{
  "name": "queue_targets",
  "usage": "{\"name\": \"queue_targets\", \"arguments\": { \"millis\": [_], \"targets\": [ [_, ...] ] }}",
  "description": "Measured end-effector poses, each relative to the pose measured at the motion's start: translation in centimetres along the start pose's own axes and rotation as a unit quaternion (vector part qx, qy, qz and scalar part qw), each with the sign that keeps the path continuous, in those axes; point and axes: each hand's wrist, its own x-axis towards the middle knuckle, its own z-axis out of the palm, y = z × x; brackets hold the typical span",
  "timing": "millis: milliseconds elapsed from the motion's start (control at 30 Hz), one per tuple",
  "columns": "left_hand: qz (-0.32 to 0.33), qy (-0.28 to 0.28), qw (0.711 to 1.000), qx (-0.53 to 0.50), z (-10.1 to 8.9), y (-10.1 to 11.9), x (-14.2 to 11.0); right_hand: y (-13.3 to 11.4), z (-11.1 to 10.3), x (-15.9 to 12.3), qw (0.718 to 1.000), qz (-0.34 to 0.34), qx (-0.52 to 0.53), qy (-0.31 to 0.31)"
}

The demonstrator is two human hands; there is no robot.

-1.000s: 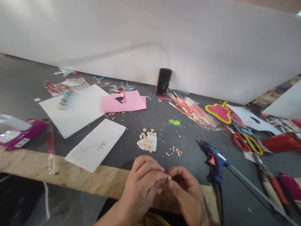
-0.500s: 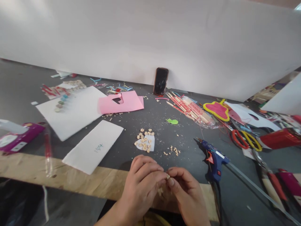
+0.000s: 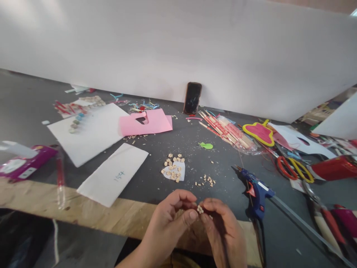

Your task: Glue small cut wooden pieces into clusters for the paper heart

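1. One small, pale beige, flower-shaped cluster [image 3: 200,209] sits between the two hands, raised over the bare wood strip [image 3: 119,219] along the tabletop's near edge. Clock directions below are read from it, with twelve toward the white wall [image 3: 134,52].
2. Several rounded, creamy lumps bunch tightly together in it, like petals, with fine dark lines between them; its centre is too small to make out.
3. Right hand [image 3: 225,227], at four o'clock: thumb and forefinger pinch the cluster at its edge, the other fingers curled behind.
4. Left hand [image 3: 174,219], at eight o'clock: fingers bent, thumb reaching toward the cluster; I cannot tell whether the tips touch it.
5. Similar beige flower-shaped pieces [image 3: 174,174] lie at eleven o'clock, some on a white paper scrap with a curved edge [image 3: 182,172], others just past its rim on the dark grey tabletop [image 3: 158,149].
6. Short, loose, pale pellets [image 3: 209,181] are scattered at twelve o'clock, with a bright green leaf-shaped piece [image 3: 206,146] beyond them.
7. Between two and three o'clock lies a blue glue gun with a red trigger [image 3: 259,195], apart from both hands.
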Motion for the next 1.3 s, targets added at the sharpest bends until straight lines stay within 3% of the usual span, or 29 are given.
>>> {"name": "queue_targets", "arguments": {
  "millis": [133, 467, 767, 1067, 1300],
  "targets": [
    [-0.008, 0.000, 0.999, -0.051, 0.0, -0.1, 0.2, 0.2, 0.0, 0.0, 0.999, -0.023, -0.018, -0.013],
    [-0.034, -0.011, 0.999, -0.024, -0.4, 0.7, 0.2, 0.7, -0.2, -0.3, 0.996, -0.063, -0.060, -0.032],
    [-0.042, -0.019, 0.997, -0.070, -0.5, 0.6, 0.2, 0.4, 0.0, -0.6, 0.995, -0.067, -0.068, -0.032],
    [-0.056, -0.044, 0.993, -0.098, -0.6, 0.7, 0.2, -0.3, -0.9, 0.7, 0.980, -0.096, -0.115, -0.134],
    [-0.034, -0.054, 0.996, -0.069, -0.7, 0.7, 0.2, -0.4, -0.8, 0.8, 0.978, -0.109, -0.135, -0.112]
  ]
}}
